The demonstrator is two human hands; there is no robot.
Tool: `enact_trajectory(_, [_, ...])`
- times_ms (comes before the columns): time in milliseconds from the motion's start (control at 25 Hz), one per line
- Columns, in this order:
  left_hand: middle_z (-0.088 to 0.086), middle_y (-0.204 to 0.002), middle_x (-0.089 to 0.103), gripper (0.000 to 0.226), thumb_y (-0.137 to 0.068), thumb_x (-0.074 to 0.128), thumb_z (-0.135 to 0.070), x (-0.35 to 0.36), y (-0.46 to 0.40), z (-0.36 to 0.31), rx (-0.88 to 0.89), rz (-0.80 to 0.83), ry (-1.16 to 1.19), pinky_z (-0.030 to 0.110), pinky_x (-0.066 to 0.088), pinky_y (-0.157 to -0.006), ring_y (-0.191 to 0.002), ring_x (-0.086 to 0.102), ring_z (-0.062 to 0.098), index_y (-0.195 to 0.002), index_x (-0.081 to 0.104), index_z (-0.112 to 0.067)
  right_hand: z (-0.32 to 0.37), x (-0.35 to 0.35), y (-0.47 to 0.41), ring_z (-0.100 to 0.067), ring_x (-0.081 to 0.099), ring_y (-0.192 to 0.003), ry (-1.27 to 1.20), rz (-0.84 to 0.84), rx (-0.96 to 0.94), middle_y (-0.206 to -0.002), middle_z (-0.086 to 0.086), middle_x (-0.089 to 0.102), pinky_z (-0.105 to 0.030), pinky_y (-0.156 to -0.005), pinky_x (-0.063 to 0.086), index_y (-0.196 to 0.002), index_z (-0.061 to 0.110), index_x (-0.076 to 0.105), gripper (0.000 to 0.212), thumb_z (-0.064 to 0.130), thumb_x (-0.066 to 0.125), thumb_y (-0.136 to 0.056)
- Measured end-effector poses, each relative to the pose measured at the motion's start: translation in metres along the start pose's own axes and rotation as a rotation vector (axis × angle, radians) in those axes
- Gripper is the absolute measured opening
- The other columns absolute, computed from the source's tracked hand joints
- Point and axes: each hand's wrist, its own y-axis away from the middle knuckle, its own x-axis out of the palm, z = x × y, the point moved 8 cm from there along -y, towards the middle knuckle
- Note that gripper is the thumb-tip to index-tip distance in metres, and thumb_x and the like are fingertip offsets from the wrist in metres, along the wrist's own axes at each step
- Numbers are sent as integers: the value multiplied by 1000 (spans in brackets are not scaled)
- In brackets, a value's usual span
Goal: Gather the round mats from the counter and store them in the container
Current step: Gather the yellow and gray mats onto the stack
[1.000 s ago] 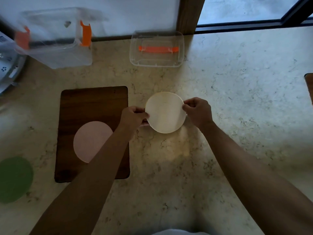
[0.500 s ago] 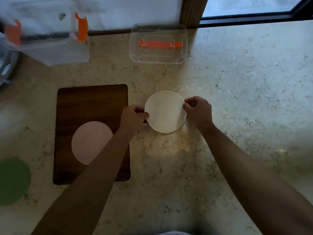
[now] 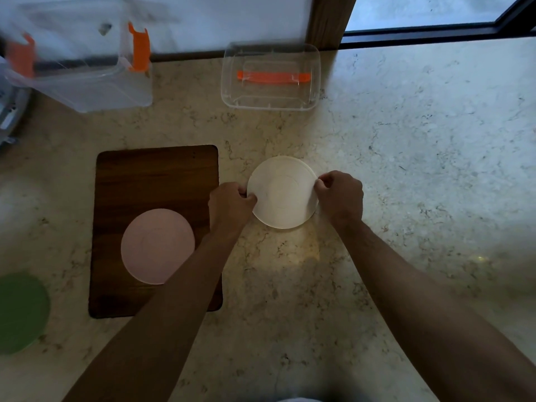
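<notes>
A white round mat [image 3: 282, 192] is held just above the stone counter, mid-frame. My left hand [image 3: 230, 206] pinches its left edge and my right hand [image 3: 340, 195] pinches its right edge. A pink round mat [image 3: 156, 245] lies flat on a dark wooden board [image 3: 153, 175] to the left. A green round mat [image 3: 20, 311] sits on the counter at the far left edge, partly cut off. A clear plastic container [image 3: 84, 68] with orange clips stands at the back left, open on top.
The container's clear lid [image 3: 271, 76] with an orange handle lies upside down at the back, straight beyond the white mat. A window frame and wall run along the counter's far edge. Some grey appliance shows at the far left.
Both hands keep their pinch on the white mat, which stays in nearly the same place. The view has shifted slightly.
</notes>
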Motion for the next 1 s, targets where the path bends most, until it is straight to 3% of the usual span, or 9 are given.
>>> enact_trajectory(160, [10, -64, 67, 23, -81, 69, -24, 1, -2, 0, -56, -8, 23, 32, 52, -56, -58, 63, 24, -69, 70, -4, 2, -2, 4, -10, 65, -68, -8, -28, 50, -77, 3, 73, -19, -61, 42, -86, 15, 77, 18, 23, 60, -86])
enact_trajectory(240, [15, -69, 70, 22, -80, 71, -24, 2, -3, 1, -96, -9, 63, 39, 56, -61, -63, 67, 29, -67, 68, -5, 1, -1, 3, -12, 66, -65, -35, -12, 107, -72, 2, 72, -17, -54, 39, -78, 14, 77, 20, 22, 60, -85])
enact_trajectory(360, [11, -69, 68, 18, -79, 72, -22, 2, -3, 5, -157, -13, 123, 42, 58, -67, -62, 66, 24, -66, 65, -12, -3, 1, 0, -17, 67, -62, -72, 30, 180, -67, -6, 72, -18, -50, 44, -68, 6, 74, 22, 19, 59, -79])
enact_trajectory(640, [5, -83, 69, 16, -77, 74, -24, 9, -2, 15, -245, 15, 310, 45, 61, -70, -77, 69, 23, -81, 64, -13, -2, 2, -3, -21, 68, -56, -98, 102, 211, -66, -11, 72, -33, -61, 59, -68, 4, 72, 23, 22, 61, -76])
enact_trajectory(760, [6, -97, 69, 24, -77, 76, -18, 10, -1, 18, -276, 34, 411, 45, 61, -75, -88, 68, 23, -96, 64, -11, 2, -4, 2, -11, 66, -55, -124, 91, 208, -60, 0, 69, -33, -64, 60, -62, 11, 72, 18, 21, 63, -75])
enact_trajectory(840, [9, -103, 70, 28, -79, 74, -14, 11, 1, 21, -307, 54, 472, 45, 61, -73, -89, 68, 23, -105, 66, -9, 6, -6, 7, -11, 68, -65, -159, 94, 207, -63, 6, 69, -33, -68, 59, -65, 12, 73, 14, 20, 65, -74])
enact_trajectory(920, [10, -104, 70, 27, -82, 72, -9, 8, 5, 24, -322, 74, 498, 45, 62, -71, -86, 69, 23, -108, 67, -7, 12, -6, 16, -26, 70, -77, -160, 111, 182, -76, -8, 74, -40, -71, 60, -76, 3, 74, 18, 19, 65, -73])
enact_trajectory(1000, [13, -104, 71, 25, -83, 70, -6, 2, 12, 26, -305, 86, 514, 47, 62, -70, -84, 70, 25, -108, 69, -4, 18, -6, 29, -29, 69, -76, -136, 129, 153, -80, -16, 72, -40, -69, 59, -78, 1, 73, 20, 18, 63, -74])
